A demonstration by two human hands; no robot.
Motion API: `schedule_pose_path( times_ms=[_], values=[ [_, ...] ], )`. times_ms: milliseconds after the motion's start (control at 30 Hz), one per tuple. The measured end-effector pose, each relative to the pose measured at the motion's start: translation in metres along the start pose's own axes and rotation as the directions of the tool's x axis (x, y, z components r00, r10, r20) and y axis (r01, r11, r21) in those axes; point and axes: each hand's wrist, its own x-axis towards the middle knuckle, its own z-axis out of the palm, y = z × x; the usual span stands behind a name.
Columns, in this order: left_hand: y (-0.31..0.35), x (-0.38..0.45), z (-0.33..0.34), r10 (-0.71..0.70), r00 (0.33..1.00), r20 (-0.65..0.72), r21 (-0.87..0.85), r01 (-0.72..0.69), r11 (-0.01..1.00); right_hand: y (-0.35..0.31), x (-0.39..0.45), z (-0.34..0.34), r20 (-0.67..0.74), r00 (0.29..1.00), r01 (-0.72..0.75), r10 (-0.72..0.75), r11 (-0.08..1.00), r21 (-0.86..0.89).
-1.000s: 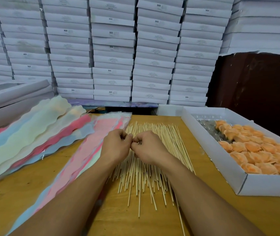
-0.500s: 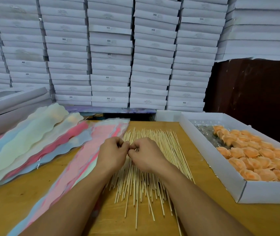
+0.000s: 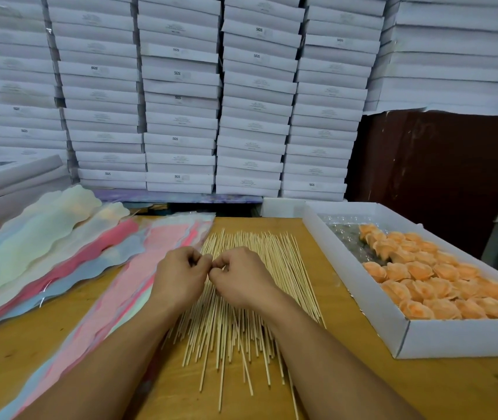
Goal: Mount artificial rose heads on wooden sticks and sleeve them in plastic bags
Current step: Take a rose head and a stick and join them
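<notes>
Head view of a wooden worktable [image 3: 29, 353]. A loose spread of thin, pale wooden sticks [image 3: 260, 262] lies at the table's centre, running away from the viewer, with the near ends fanned out unevenly. Above this spread the left hand [image 3: 179, 278] and the right hand [image 3: 241, 280] meet knuckle to knuckle, backs up, fingers curled under; the fingertips of both come together at a single spot over the sticks, but whether they pinch a stick or anything else cannot be told, since the fingers hide it. Both bare forearms cross the near ends of the sticks. To the right, a shallow white cardboard tray [image 3: 372, 298] holds rows of orange artificial rose heads [image 3: 423, 274] lying on clear crinkled plastic film [image 3: 343, 234], bare at the tray's far end. To the left, long scallop-edged plastic sleeves [image 3: 44, 256] in pink, pale blue, cream and white lie fanned in overlapping layers, the nearest layer just beside the sticks. Behind the table rise columns of stacked flat white boxes [image 3: 181, 101]; a dark reddish-brown panel [image 3: 438, 177] stands at right.
</notes>
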Motion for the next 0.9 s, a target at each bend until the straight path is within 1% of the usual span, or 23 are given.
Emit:
schedule_pose_path(
  times_ms=[500, 900],
  values=[
    [0.0011, -0.0013, -0.0010, 0.004, 1.000, 0.005, -0.007, -0.004, 1.000, -0.0001, -0.0012, -0.0008, 0.010, 1.000, -0.011, 0.011, 1.000, 0.028],
    [0.0015, -0.0010, -0.0003, -0.001, 1.000, 0.012, -0.013, 0.001, 1.000, -0.0020, -0.0025, -0.0038, 0.026, 0.999, -0.027, 0.026, 1.000, 0.014]
  ],
)
